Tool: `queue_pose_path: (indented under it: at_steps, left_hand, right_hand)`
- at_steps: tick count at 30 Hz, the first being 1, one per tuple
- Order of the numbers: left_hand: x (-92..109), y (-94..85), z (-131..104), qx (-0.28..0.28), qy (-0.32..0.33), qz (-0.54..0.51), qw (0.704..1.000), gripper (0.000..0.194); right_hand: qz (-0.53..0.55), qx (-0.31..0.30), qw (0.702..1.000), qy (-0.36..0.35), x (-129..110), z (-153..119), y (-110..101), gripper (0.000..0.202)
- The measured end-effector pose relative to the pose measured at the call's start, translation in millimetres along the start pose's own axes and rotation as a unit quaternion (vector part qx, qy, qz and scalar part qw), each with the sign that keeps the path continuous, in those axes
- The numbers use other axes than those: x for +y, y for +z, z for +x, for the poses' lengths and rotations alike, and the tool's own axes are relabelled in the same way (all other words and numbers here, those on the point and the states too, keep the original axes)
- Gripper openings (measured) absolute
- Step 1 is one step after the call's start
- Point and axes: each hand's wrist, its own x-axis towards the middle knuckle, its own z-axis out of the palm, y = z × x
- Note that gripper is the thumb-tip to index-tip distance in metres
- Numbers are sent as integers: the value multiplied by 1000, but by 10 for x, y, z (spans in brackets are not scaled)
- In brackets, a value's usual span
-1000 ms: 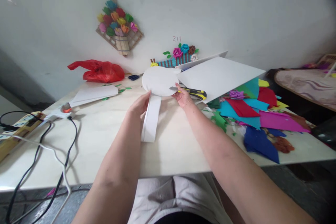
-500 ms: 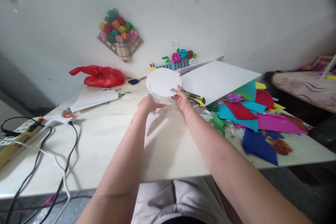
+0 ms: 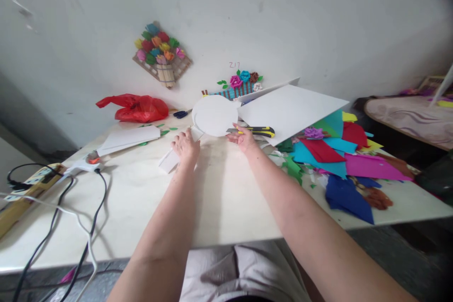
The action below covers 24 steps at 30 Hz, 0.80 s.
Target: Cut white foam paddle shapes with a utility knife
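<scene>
A round white disc (image 3: 215, 115) stands tilted up at the middle of the table, in front of the flower piece. My right hand (image 3: 242, 138) is at its lower right edge, closed on a yellow and black box cutter (image 3: 260, 131), whose blade points left across the disc. My left hand (image 3: 185, 145) lies over a folded white strip (image 3: 169, 160) at the disc's lower left, its fingers curled round the strip; part of the strip is hidden beneath the hand.
A large white board (image 3: 293, 111) leans at the right, beside coloured paper pieces (image 3: 375, 166). At the left are a red bag (image 3: 143, 107), white sheets (image 3: 129, 139), dark scissors (image 3: 181, 113) and a power strip (image 3: 31, 181) with cables.
My left hand has moved left and down, bringing the white strip with it away from under the disc. The disc and box cutter have shifted slightly left, and the cutter lies more level.
</scene>
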Motion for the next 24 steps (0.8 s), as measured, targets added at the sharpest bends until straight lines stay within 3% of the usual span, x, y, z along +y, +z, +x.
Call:
queue_pose_path:
  at_steps: [5,9,15,24]
  left_hand:
    - [-135,36,28,2,-24,11,1000,54]
    - [-178,55,44,-21,-33,13,999,52]
    - [-175,87,54,-38,-23,7,999,49]
    - [-199,82,31,-7,-33,10,999,47]
  right_hand:
    - [-70,44,996,-26,93,56,9,25]
    - [-24,49,995,-84,106,61,-13,17]
    - [38,76,991,-104,26,42,-33,18]
    - [24,87,989,-114,32,31,-4,16]
